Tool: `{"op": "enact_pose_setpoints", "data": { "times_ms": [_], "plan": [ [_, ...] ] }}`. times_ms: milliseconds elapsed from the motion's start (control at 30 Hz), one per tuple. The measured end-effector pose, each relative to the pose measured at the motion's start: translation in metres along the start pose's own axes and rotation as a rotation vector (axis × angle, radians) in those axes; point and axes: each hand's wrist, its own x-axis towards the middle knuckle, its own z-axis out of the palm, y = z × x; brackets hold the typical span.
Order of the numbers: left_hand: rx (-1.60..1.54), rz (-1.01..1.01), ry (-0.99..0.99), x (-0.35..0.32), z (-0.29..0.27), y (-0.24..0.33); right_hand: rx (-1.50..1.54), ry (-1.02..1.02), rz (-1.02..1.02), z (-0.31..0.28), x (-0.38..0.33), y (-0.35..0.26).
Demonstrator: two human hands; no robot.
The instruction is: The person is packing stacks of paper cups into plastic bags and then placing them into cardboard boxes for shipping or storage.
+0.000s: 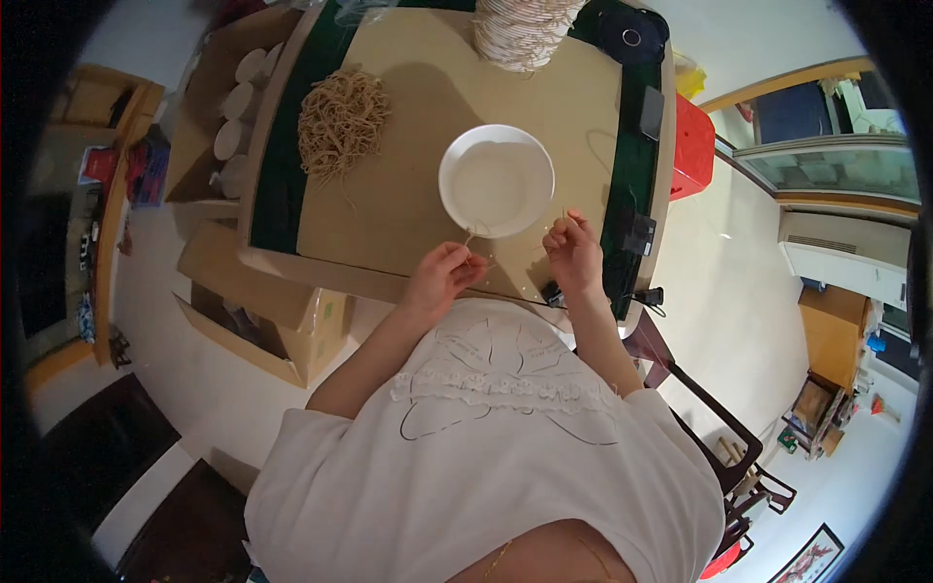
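Near the table's front edge, my left hand (pixel 445 280) pinches a thin tan cord (pixel 470 236). A bend of this cord rises from the fingertips to the near rim of a round white bowl (pixel 444 185). To the right, my right hand (pixel 575 251) is raised with its fingers closed in a pinch. A tiny tan end shows at its fingertips, too small to name. The two hands are apart. At the far left of the table lies a tangled heap of tan cords (pixel 342 121).
A bundle of pale, cord-wrapped pieces (pixel 525 31) stands at the table's far side. Along the right edge lie a phone-like dark slab (pixel 652 113) and a small black device (pixel 639 235). Cardboard boxes (pixel 255 301) stand left of the table, a red container (pixel 691 151) right.
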Motion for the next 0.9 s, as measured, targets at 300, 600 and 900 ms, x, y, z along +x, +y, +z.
{"op": "enact_pose_setpoints", "data": {
  "times_ms": [300,600,900],
  "plan": [
    [0.702,0.722,0.277,0.002,0.027,0.021,-0.476,-0.34,-0.147,0.015,-0.016,-0.022],
    [1.772,0.525,-0.137,0.072,0.074,0.01,-1.116,-0.445,-0.368,0.08,-0.001,-0.092],
    [1.937,0.537,-0.406,0.037,0.031,0.043,-1.574,-0.239,-0.654,0.057,0.009,-0.09]
  ]
}}
